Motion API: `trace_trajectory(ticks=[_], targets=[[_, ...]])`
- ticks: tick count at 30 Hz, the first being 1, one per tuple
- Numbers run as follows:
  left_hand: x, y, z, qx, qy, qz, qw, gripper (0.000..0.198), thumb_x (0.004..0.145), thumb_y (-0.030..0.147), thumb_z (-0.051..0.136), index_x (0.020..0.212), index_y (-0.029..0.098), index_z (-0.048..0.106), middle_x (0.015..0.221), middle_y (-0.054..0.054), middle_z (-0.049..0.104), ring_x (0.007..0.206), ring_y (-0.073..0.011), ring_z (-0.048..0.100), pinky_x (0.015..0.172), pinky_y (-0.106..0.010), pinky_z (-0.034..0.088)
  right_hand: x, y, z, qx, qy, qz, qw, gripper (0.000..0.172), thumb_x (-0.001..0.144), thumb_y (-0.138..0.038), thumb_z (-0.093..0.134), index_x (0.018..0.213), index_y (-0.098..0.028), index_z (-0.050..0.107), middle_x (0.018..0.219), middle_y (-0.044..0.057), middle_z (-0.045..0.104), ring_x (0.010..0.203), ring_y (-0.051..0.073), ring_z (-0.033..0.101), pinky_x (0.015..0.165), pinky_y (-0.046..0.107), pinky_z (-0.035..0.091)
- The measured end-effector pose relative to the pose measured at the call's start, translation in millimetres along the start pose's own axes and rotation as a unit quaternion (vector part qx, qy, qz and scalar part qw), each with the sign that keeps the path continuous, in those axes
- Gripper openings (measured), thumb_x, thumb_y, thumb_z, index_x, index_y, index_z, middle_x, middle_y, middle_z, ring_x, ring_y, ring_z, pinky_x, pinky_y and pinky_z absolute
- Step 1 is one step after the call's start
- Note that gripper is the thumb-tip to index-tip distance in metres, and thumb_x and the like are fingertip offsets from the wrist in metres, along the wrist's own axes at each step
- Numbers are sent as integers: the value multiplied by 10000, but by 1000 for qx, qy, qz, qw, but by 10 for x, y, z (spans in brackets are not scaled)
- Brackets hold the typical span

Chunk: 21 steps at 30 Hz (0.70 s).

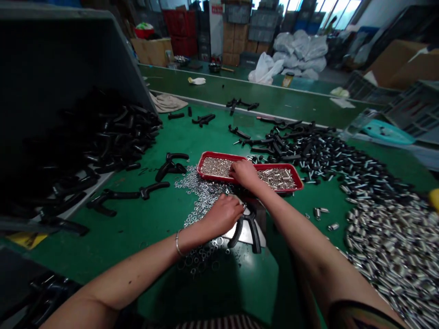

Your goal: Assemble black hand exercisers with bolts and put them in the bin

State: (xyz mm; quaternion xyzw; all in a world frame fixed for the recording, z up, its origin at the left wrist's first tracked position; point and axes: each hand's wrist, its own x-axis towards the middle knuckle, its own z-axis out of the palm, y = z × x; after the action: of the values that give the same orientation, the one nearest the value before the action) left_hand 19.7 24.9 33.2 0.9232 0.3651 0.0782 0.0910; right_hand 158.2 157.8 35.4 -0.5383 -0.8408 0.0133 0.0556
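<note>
My left hand (224,214) is closed, with a small shiny metal piece (244,206) at its fingertips. Just under those fingertips, a black forked plastic handle (254,233) lies over a pale metal plate (263,241), its two prongs towards me. My right hand (244,173) reaches across to a red tray (202,175) of tiny metal parts. Its fingers are bent together down among the parts, so what they pinch is hidden. A second red tray (301,186), filled with small metal pins, sits to the right, partly behind my right wrist.
Loose washers (202,201) are scattered left of the plate. A large bin (120,50) of black handles stands at left. To the right lie heaps of black-headed screws (318,151) and metal sleeves (391,246). Several black handles (171,165) lie on the green table (130,242).
</note>
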Motion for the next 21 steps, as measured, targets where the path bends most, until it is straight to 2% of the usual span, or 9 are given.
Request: trace_trajectory(ticks=[6,10,16,19,21], targets=[[55,72,-26,69,-14,22,997,206,951,188,459,893,169,656,916,-104,647,933,-265,552,831,-422,367,-55,-1,15,30,23,24,999,220,912,-247,558,1013,-110,698,998,174,737,977,280,636,893,364,385],[64,143,-1,112,-14,63,992,188,940,154,467,912,147,652,924,-127,646,929,-278,544,827,-441,362,-61,21,38,67,35,38,996,189,913,-229,548,993,-122,683,1022,175,730,1002,279,628,902,362,387],[112,175,65,151,-20,118,981,232,953,136,427,939,118,659,916,-143,642,924,-280,542,843,-455,363,-6,60,-36,169,68,71,981,128,878,-230,578,941,-143,648,965,122,731,892,218,639,786,295,430],[87,143,66,152,-20,144,978,213,948,147,455,941,117,666,917,-133,647,934,-277,547,857,-449,375,-143,93,-179,233,100,82,964,178,916,-270,499,975,-146,613,917,66,718,788,161,631,692,249,445],[36,108,68,131,-16,137,982,206,948,155,469,944,129,672,932,-116,652,949,-266,551,869,-432,387,-391,128,-257,262,117,89,954,245,939,-338,453,990,-142,591,864,47,705,708,141,619,635,236,451]])
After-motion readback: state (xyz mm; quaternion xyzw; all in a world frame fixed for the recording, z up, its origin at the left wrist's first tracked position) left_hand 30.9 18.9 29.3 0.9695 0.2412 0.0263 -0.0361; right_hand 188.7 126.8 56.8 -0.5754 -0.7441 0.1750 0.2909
